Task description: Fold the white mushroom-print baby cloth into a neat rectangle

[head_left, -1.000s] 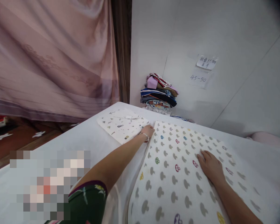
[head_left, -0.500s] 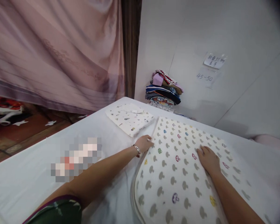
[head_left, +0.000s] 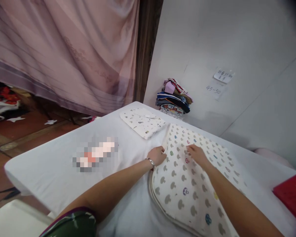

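A folded cream cloth [head_left: 177, 177] with grey and coloured mushroom prints lies on the white-covered table, its layers showing along the rounded near left edge. At that left edge is my left hand [head_left: 157, 156], with a bracelet at its wrist; its fingers are curled closed on the cloth's border. My right hand [head_left: 196, 154] is over the upper part of the print, fingers loosely bent and pointing left, with nothing visible in them. Beyond my left hand lies a smaller folded white cloth [head_left: 141, 122] with little scattered prints.
The white table [head_left: 51, 174] carries a blurred-out item [head_left: 95, 155] at left. Stacked folded clothes [head_left: 174, 98] stand by the wall under paper notes [head_left: 223, 75]. A red object [head_left: 292, 197] is at the right edge, a pale surface [head_left: 17, 219] at lower left. A pink curtain [head_left: 76, 49] hangs behind.
My right hand has slid left and away from me across the mushroom-print cloth, nearer my left hand. My left hand stays at the cloth's left edge. The view has shifted slightly.
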Available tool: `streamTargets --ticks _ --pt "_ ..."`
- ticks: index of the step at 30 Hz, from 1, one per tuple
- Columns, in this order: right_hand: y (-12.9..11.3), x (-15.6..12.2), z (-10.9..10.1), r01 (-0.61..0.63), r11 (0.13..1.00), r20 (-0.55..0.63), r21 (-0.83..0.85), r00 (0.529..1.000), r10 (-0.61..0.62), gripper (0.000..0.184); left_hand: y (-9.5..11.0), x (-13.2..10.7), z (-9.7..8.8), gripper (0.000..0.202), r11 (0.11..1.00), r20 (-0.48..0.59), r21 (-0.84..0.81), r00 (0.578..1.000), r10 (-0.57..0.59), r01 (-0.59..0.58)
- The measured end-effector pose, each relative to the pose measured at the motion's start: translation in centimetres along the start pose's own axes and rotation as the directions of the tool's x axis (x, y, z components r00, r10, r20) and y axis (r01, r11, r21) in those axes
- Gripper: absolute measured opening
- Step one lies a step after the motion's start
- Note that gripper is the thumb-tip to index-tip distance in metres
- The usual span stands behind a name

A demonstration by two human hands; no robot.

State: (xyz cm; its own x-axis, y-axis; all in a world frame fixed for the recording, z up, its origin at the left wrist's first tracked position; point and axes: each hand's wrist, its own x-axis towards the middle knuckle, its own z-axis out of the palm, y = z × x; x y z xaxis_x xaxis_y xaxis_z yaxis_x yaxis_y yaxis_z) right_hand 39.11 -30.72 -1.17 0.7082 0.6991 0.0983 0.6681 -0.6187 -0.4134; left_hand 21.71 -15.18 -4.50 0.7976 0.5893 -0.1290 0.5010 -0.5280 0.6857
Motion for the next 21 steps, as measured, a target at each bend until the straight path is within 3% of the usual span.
streamTargets --ticks 3,5,8,12,17,21 --pt "-5.0 -0.1 3.4 -0.208 0.93 0.263 0.305 0.956 0.128 0.033 0.2 -0.5 0.2 0.029 0.997 -0.019 -0.029 0.997 0.07 -0.07" --pt "-7.0 0.3 5.2 -0.262 0.902 0.324 0.343 0.934 0.148 0.03 0.1 -0.8 0.2 0.031 0.991 -0.01 -0.063 0.993 0.114 -0.114" --pt "-7.6 1.1 6.4 -0.288 0.893 0.339 0.346 0.926 0.168 0.021 -0.2 -1.0 0.0 0.033 0.97 0.061 -0.196 0.985 0.16 -0.146" --pt "-6.7 1.3 5.9 -0.332 0.855 0.337 0.398 0.92 0.2 0.011 -0.4 -0.7 -1.1 0.031 0.953 0.119 -0.283 0.983 0.142 -0.104" --pt "-6.8 0.4 4.5 -0.371 0.786 0.321 0.495 0.918 0.231 0.009 -0.9 0.6 -2.3 0.025 0.998 -0.026 -0.015 0.998 0.061 -0.061" --pt "-7.4 -0.2 3.6 -0.379 0.748 0.309 0.545 0.92 0.241 0.007 -1.2 2.5 -1.8 0.023 0.996 -0.032 0.089 0.999 0.035 -0.032"
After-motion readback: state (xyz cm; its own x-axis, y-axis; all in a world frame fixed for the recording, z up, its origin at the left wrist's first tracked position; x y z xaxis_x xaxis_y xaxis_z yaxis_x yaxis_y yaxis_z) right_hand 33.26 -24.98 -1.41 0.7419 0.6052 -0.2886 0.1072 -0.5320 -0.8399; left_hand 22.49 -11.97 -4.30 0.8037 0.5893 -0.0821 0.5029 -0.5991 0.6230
